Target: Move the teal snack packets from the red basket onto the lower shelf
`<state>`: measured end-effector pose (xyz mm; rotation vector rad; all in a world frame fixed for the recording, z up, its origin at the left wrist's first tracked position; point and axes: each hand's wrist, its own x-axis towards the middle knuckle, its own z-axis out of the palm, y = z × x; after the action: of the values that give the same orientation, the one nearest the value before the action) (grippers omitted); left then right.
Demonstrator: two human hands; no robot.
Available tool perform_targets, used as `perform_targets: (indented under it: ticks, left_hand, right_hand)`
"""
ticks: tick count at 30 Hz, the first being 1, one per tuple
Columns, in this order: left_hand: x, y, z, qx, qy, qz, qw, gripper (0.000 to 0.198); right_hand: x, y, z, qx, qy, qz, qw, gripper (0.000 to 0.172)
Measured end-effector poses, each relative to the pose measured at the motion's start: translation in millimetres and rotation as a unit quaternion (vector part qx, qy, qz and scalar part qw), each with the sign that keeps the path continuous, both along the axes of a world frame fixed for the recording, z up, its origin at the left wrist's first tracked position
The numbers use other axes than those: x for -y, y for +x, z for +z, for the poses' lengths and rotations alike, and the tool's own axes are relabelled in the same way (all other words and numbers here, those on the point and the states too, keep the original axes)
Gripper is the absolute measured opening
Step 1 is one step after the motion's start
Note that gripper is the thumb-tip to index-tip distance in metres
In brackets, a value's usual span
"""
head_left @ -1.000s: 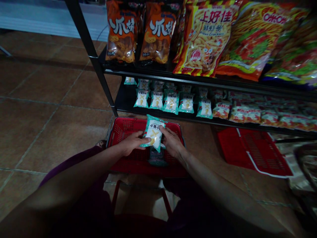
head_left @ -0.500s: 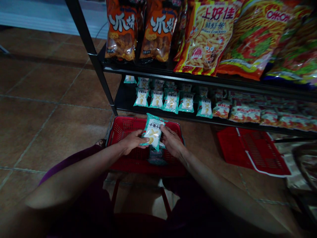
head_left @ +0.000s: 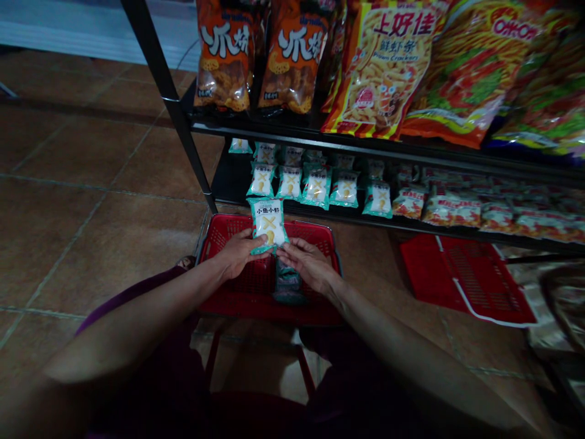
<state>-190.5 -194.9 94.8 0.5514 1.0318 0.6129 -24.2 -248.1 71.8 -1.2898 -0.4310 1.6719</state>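
A small teal-and-white snack packet [head_left: 268,223] stands upright above the red basket [head_left: 228,231]. My left hand [head_left: 236,253] grips its lower left corner, fingers closed on it. My right hand [head_left: 307,266] touches the packet's bottom right edge with its fingertips pinched there. Under my hands, inside the basket, lie more dark packets [head_left: 287,283]. The basket sits on the tiled floor in front of the black shelf's bottom level [head_left: 237,183], which holds a row of matching teal packets [head_left: 315,186].
Large orange snack bags [head_left: 223,55] and yellow prawn-cracker bags [head_left: 384,67] fill the upper shelf. Red-and-white packets [head_left: 457,210] line the bottom shelf's right part. A second red basket [head_left: 461,280] lies on the floor at right. Brown tiled floor [head_left: 91,183] spreads to the left.
The packet has turned from tilted to upright and shifted left and slightly up. My right hand slid from its side down to its bottom edge.
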Motion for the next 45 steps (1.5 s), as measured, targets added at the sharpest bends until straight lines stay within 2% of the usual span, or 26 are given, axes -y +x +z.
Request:
perform_targets:
  ticks: [8,14,25,33,40,45]
  left_hand:
    - [0.1,5.7,2.5,0.007,-0.005,0.019,1.0,0.023]
    - [1.1,9.4,3.7,0.01,-0.002,0.039,0.999,0.017]
    - [4.6,10.9,4.1,-0.013,0.02,0.002,1.0,0.025]
    - [5.9,7.1,-5.0,0.006,-0.017,0.005,1.0,0.021]
    - [4.8,0.9,-3.3,0.034,-0.031,0.023,0.999,0.026]
    - [3.2,-2.3,-7.9,0.025,-0.032,0.023,0.999,0.033]
  right_hand:
    - [-0.8,-4.0,2.0,0.051,0.009,-0.022,0.998,0.035]
    - [-0.4,-5.5,2.2,0.082,0.01,-0.033,0.996,0.041]
    - [2.8,-2.1,4.0,0.174,0.012,-0.016,0.985,0.042]
    - [3.7,-2.6,-1.1,0.194,0.024,-0.005,0.981,0.044]
    - [0.4,-6.3,-9.0,0.196,0.034,0.008,0.98,0.043]
    - [0.2,-9.0,-12.9,0.198,0.035,0.018,0.979,0.044]
